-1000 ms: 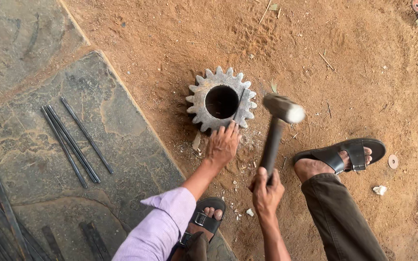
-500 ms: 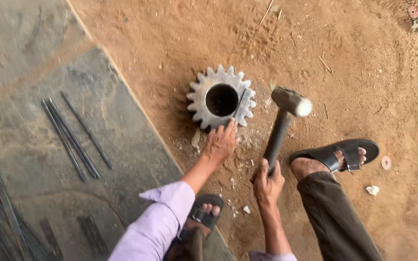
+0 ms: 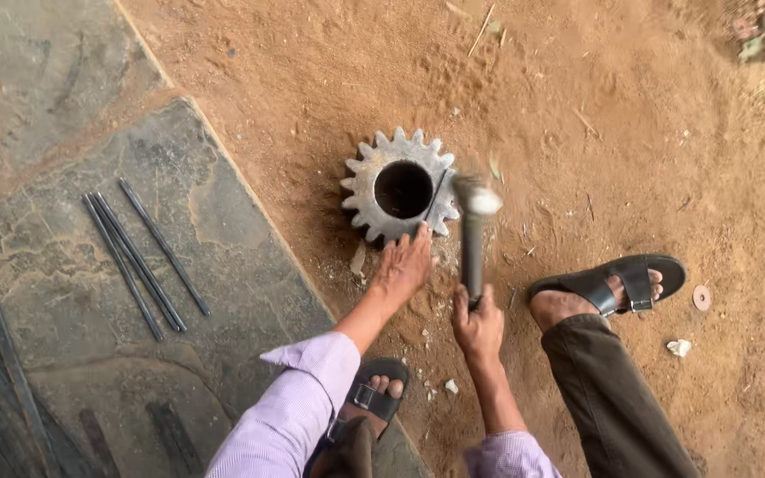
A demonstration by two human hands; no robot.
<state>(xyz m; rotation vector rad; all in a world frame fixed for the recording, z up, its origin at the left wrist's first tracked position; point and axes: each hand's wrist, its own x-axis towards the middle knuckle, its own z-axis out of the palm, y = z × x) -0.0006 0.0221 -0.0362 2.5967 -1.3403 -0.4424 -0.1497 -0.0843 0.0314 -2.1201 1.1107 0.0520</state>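
A large grey toothed gear [image 3: 374,171] with a round centre hole lies flat on sandy ground. A thin dark rod [image 3: 436,195] rests across its right rim. My left hand [image 3: 403,264] holds the near end of that rod at the gear's front edge. My right hand [image 3: 476,326] grips the handle of a hammer [image 3: 472,232], whose blurred head is at the gear's right rim, at the rod.
Several thin dark metal rods [image 3: 139,255] lie on a stone slab [image 3: 64,292] at left. My sandalled feet [image 3: 611,288] rest on the sand either side of my arms. A small washer [image 3: 702,297] and a white pebble [image 3: 679,347] lie at right.
The hammer has swung left and down, from raised at the right of the gear to its right rim. My left hand has stayed at the gear's front edge.
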